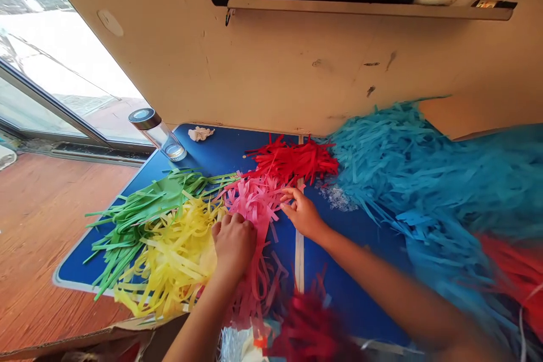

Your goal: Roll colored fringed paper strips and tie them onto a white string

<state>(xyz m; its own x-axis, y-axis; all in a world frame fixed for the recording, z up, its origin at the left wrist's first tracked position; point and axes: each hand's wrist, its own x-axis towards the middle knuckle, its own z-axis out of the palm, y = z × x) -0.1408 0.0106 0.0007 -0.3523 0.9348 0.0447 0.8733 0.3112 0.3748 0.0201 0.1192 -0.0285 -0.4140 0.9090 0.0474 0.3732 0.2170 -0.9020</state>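
My left hand [233, 241] rests knuckles-up on a pile of pink paper strips [254, 203], its fingers curled closed on the strips. My right hand [302, 212] reaches in from the right and pinches the pink strips at their right edge. Beside the pink pile lie yellow strips [173, 254] and green strips [144, 209] to the left. Red strips [292, 161] lie just behind. All sit on a blue table [360, 226].
A big heap of blue strips [424, 175] fills the right side, with red ones [513, 271] below it. A clear jar with a metal lid [159, 133] and a crumpled white scrap [200, 133] sit at the back left. A wooden wall [271, 62] stands behind.
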